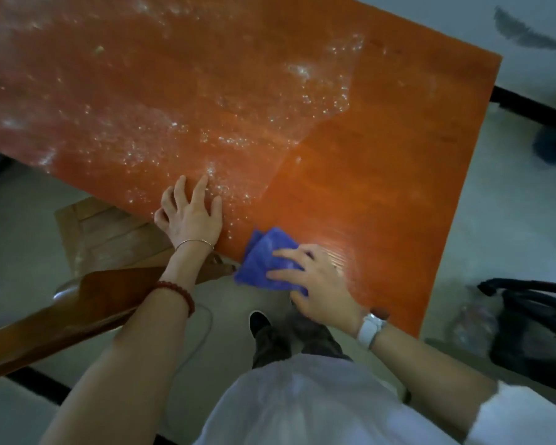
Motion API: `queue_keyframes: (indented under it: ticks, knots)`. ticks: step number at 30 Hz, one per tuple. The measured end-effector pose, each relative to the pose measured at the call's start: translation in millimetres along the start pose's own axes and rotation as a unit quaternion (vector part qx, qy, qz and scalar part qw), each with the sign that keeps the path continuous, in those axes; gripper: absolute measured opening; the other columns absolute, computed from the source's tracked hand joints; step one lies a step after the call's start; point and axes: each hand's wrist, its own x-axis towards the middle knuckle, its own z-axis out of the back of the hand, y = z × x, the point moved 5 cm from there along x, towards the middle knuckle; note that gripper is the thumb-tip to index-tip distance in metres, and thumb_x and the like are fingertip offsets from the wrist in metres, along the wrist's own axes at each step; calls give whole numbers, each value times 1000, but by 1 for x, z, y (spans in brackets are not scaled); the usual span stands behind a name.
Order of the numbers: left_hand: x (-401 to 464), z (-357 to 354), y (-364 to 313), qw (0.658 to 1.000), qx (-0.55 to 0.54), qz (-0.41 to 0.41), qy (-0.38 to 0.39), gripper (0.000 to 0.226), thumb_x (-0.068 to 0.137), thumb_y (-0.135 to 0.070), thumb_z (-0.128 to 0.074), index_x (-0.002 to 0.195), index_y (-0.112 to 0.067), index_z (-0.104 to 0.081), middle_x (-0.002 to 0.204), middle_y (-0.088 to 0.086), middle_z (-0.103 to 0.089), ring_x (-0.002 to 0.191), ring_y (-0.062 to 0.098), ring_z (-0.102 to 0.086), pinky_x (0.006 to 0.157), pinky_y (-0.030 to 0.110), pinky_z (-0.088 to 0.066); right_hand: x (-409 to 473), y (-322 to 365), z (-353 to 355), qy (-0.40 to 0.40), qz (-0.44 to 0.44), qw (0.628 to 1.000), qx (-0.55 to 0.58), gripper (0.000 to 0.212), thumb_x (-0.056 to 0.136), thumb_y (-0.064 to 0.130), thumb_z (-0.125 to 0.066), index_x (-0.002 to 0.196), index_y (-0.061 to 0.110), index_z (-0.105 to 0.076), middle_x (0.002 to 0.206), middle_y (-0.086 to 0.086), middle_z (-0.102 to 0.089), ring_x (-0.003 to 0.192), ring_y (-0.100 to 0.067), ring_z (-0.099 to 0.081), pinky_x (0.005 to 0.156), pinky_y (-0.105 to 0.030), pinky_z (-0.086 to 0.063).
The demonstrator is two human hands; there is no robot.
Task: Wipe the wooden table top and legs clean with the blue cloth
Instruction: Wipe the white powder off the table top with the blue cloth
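An orange wooden table top (382, 162) fills the upper view. Its left and middle part is covered in white dusty specks; the right part looks smooth and shiny. My right hand (318, 281) lies on the folded blue cloth (264, 258) at the table's near edge, fingers straight and spread over it. My left hand (190, 213) rests flat on the dusty surface just left of the cloth, fingers spread. The table legs are hidden below the top.
A wooden chair (103, 252) stands at the near left, its backrest under my left forearm. A black bag (533, 326) sits on the floor at the right. My shoe (259, 322) is below the table's edge. A thin cable (203, 332) lies on the floor.
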Motion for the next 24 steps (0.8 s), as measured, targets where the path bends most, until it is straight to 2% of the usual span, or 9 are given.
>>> queue_keyframes:
  ticks: [1, 3, 6, 10, 12, 14, 18, 22, 24]
  knots:
    - [-1, 0, 0, 1000, 0, -2, 0, 46, 93, -43, -37, 138, -35, -30, 153, 1, -14, 139, 27, -6, 108, 51, -7, -10, 14, -5, 38, 18, 997, 61, 46, 68, 13, -39, 101, 22, -69, 119, -1, -62, 98, -22, -42, 83, -40, -44]
    - [-2, -1, 0, 1000, 0, -4, 0, 46, 93, -42, -36, 139, -35, -30, 153, 2, -14, 139, 28, -6, 108, 51, -8, -15, 19, 5, 55, -44, 980, 184, 46, 67, 16, -37, 99, 17, -71, 115, 2, -63, 99, -16, -46, 91, -25, -39]
    - [-2, 0, -1, 1000, -2, 4, 6, 46, 93, -42, -37, 139, -34, -30, 153, 2, -13, 139, 28, -6, 108, 51, -9, -12, -6, 42, -70, -193, 944, 259, 47, 63, 27, -37, 100, 24, -66, 109, 10, -58, 104, -7, -50, 95, -12, -35]
    - [-2, 3, -8, 999, -16, 23, 23, 45, 93, -37, -39, 138, -32, -33, 153, 5, -13, 139, 30, -6, 110, 51, -9, -13, -52, 101, -287, -288, 889, 212, 39, 67, 15, -44, 101, 23, -63, 108, -3, -60, 106, -24, -55, 96, -22, -40]
    - [1, 8, -14, 999, -22, 31, 19, 44, 93, -36, -40, 136, -30, -37, 153, 7, -13, 139, 31, -7, 110, 53, -8, -14, -73, 121, -347, -330, 862, 162, 46, 67, 10, -42, 107, 11, -65, 110, -12, -62, 105, -25, -56, 94, -18, -39]
    - [5, 13, -24, 999, -23, 24, 9, 43, 93, -33, -40, 135, -28, -37, 153, 9, -13, 139, 32, -7, 110, 54, -6, -11, -90, 134, -383, -365, 842, 106, 49, 69, 12, -41, 112, 4, -63, 116, -17, -60, 109, -31, -54, 100, -31, -38]
    - [20, 22, -54, 999, -36, -1, 1, 45, 93, -31, -40, 137, -28, -34, 153, 8, -13, 139, 33, -7, 110, 55, -7, 5, -120, 142, -408, -458, 789, 38, 43, 86, 6, -46, 127, 12, -52, 136, -16, -44, 122, -36, -38, 97, -28, -23]
    - [53, 26, -87, 999, -33, -41, 10, 47, 93, -32, -39, 140, -29, -29, 154, 7, -12, 139, 32, -7, 110, 55, -7, 37, -146, 146, -380, -539, 751, 16, 46, 89, 13, -48, 134, 20, -44, 146, -12, -31, 125, -36, -29, 98, -43, -29]
    - [76, 27, -96, 998, -33, -47, 18, 48, 94, -33, -39, 140, -29, -28, 153, 6, -13, 140, 31, -7, 110, 54, -8, 67, -158, 141, -338, -561, 755, -15, 48, 87, 19, -48, 135, 22, -43, 147, -11, -29, 127, -38, -28, 99, -48, -28]
